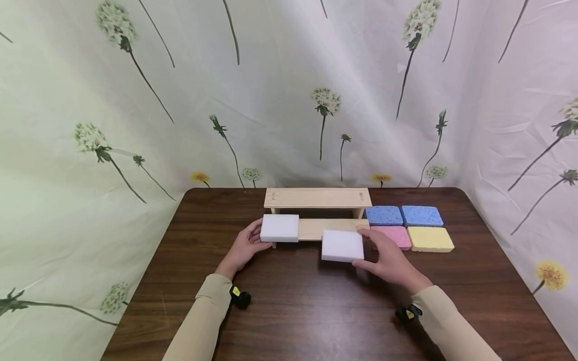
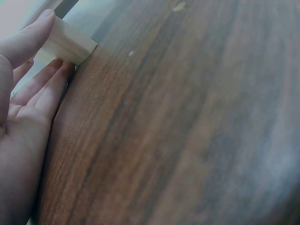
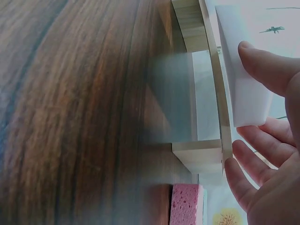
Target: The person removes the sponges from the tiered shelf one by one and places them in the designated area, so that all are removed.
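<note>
My right hand [image 1: 392,258] pinches a white sponge block [image 1: 342,245] by its right end, thumb in front and fingers behind. This block is just in front of the lower board [image 1: 311,229] of a two-step wooden rack [image 1: 318,197]; in the right wrist view the block [image 3: 246,79] appears beside the board's edge. Another white sponge block [image 1: 280,228] lies on that board's left end. Beside it is my left hand [image 1: 244,249], its fingers fairly straight at the rack's left end. The left wrist view shows the fingertips by a wooden leg [image 2: 72,44].
Right of the rack lie two blue sponges [image 1: 384,215], a pink sponge [image 1: 394,236] and a yellow sponge [image 1: 430,239] on the dark wood table [image 1: 293,321]. Behind the table hangs a dandelion-print curtain [image 1: 280,100].
</note>
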{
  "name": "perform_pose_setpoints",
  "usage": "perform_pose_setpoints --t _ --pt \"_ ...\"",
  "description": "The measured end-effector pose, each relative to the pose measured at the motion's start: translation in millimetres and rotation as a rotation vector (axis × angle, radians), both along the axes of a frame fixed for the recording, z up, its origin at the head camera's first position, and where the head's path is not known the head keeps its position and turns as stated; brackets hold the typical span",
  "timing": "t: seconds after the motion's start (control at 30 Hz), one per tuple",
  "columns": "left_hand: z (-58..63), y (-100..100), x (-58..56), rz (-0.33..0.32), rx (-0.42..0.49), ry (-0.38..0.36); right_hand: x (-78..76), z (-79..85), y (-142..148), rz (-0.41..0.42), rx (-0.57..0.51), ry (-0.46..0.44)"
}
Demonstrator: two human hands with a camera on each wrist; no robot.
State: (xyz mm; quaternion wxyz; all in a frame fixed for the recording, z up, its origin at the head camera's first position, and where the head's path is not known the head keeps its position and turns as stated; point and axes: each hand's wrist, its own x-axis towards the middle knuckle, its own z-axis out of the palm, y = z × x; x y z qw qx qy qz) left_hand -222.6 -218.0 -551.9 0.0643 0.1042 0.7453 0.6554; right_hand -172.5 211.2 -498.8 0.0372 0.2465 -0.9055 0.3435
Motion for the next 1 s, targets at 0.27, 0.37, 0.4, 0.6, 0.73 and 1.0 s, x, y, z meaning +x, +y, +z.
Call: perform_pose_setpoints --t 0.27,0.37,0.4,0.6,0.73,1.0 --pt "-2.4 -1 -0.5 -0.003 -0.003 0.026 5.0 -3.0 9 -0.015 0.017 -0.008" --pt "-2.6 -1 -0.1 -0.004 0.0 0.023 6.5 -3.8 11 -0.012 0.006 -0.008" --pt "-2.3 -1 0.1 -0.002 0.003 0.016 7.2 -3.9 12 -0.012 0.003 -0.006" --pt "-1.2 0 0.9 0.006 0.009 0.004 12.1 -5.5 15 -0.016 0.015 0.031" --pt "-1.7 0 0.8 0.002 0.007 0.009 16.6 -8.6 19 -0.017 0.033 0.029" --pt "-1.1 0 0.1 -0.002 0.007 0.014 23.4 -17.3 29 -0.036 0.05 -0.005"
